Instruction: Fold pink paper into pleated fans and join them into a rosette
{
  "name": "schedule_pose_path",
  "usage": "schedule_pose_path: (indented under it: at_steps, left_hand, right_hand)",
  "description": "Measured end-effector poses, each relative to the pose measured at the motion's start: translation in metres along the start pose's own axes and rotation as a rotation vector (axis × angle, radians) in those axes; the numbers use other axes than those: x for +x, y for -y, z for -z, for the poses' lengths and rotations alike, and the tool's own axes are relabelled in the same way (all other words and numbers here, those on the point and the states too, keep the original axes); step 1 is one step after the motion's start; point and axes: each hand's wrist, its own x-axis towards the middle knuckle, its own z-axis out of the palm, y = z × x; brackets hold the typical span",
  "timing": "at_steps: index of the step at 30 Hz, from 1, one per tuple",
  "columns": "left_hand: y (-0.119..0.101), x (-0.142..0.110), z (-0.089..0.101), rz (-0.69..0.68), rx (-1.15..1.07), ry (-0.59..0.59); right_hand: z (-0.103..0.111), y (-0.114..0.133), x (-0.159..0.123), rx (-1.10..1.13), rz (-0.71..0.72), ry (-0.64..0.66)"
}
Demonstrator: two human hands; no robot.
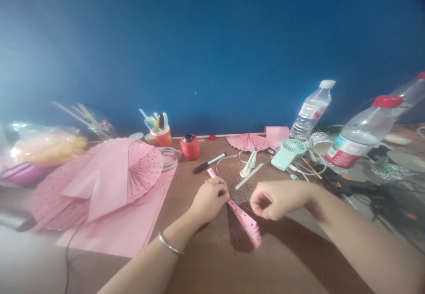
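L hand [209,202] grasping pleated pink paper [245,221], dotted, folded narrow; paper lies R of marker [210,163] & nearer wearer, over table [199,272]. R hand [272,200] clenched just beside paper, farther R of marker; can't tell if it grips anything. Red tub [190,148] w/ black top just beyond marker, to L. Pale strip [249,176] R of marker, mint handheld fan [288,153] farther R. Opened pink paper fan [145,165] L of marker.

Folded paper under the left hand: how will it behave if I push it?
The folded paper is probably stiff lengthwise, being layered into a narrow strip. Its flared end would likely fan open or crease. Thin paper, it looks light and may pivot where the left hand pinches it.
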Motion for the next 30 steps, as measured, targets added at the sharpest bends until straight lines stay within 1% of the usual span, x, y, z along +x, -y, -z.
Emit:
schedule_pose_path:
  at_steps: [2,4,7,9,10,12,13,15,16,17,18,20,21,22,23,24,25,26,27,29,30]
  left_hand:
    - [0.000,0.000,0.000,-0.002,-0.001,-0.003]
    - [0.000,-0.001,0.000,-0.007,0.001,-0.007]
    - [-0.001,-0.001,0.001,-0.006,0.006,-0.008]
    - [-0.002,-0.002,0.001,-0.003,0.011,-0.006]
    - [-0.002,-0.002,0.001,-0.002,0.013,-0.005]
    - [-0.002,-0.001,0.001,-0.006,0.017,-0.005]
    - [-0.002,-0.001,0.001,-0.009,0.019,-0.005]
    - [-0.001,-0.001,0.001,-0.014,0.021,-0.006]
    - [-0.001,-0.002,0.001,-0.014,0.021,-0.006]
    - [0.000,-0.002,0.001,-0.011,0.019,-0.008]
    - [0.000,-0.002,0.001,-0.006,0.015,-0.010]
    - [-0.001,-0.001,0.001,0.009,0.007,-0.005]
    - [-0.001,-0.001,0.001,0.017,0.003,-0.002]
    - [-0.001,-0.001,0.001,0.024,0.001,0.001]
    - [-0.002,-0.001,0.001,0.027,0.000,0.001]
    - [-0.002,-0.001,0.001,0.026,0.001,0.000]
    - [-0.002,-0.001,0.001,0.020,0.004,-0.002]
    - [-0.002,-0.001,0.002,0.009,0.008,-0.003]
    - [-0.002,-0.001,0.002,-0.001,0.012,-0.001]
    - [-0.002,-0.002,0.002,-0.011,0.018,-0.007]
    - [-0.002,-0.003,0.001,-0.012,0.018,-0.013]
  right_hand:
    - [0.006,0.004,-0.012,0.010,0.010,0.054]
    - [0.010,0.008,-0.024,0.075,0.022,0.075]
    - [0.014,0.018,-0.041,0.201,0.008,0.047]
    - [0.012,0.027,-0.055,0.239,-0.005,0.024]
    - [0.011,0.031,-0.064,0.240,-0.016,-0.011]
    - [0.010,0.035,-0.083,0.202,-0.003,-0.141]
    - [0.011,0.035,-0.093,0.147,0.013,-0.159]
    - [0.018,0.028,-0.110,0.045,0.119,-0.335]
    - [0.024,0.022,-0.115,-0.011,0.162,-0.369]
    - [0.031,0.016,-0.117,-0.082,0.106,-0.391]
    - [0.037,0.009,-0.114,-0.170,-0.034,-0.452]
    - [0.044,-0.002,-0.093,-0.427,-0.297,-0.794]
    - [0.043,-0.005,-0.077,-0.585,-0.383,-0.976]
    - [0.038,-0.007,-0.058,-0.730,-0.399,-1.117]
    - [0.030,-0.008,-0.037,-0.761,-0.367,-1.135]
    - [0.019,-0.007,-0.016,-0.761,-0.301,-1.092]
    - [0.007,-0.007,0.003,-0.694,-0.157,-0.983]
    - [-0.006,-0.006,0.020,-0.611,-0.045,-0.878]
    - [-0.017,-0.006,0.033,-0.551,0.005,-0.825]
    - [-0.035,-0.010,0.049,-0.532,0.016,-0.784]
    - [-0.040,-0.013,0.053,-0.535,0.022,-0.775]
